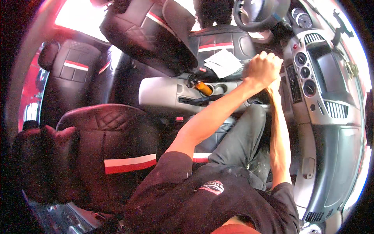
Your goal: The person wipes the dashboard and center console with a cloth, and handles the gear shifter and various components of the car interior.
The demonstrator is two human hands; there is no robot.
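Fingers [270, 57] curled, my left hand [262, 71] overlaps my right hand [275, 83]; I can't tell what they pinch. Three knobs [305, 72], one orange bottle [203, 88] nearby.

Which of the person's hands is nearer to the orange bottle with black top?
Left. The left hand is right of the bottle; the right hand is farther right, partly hidden by the left.

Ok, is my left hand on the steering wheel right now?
No, the left hand is together with the right hand near the centre console, with a visible gap between them and the steering wheel.
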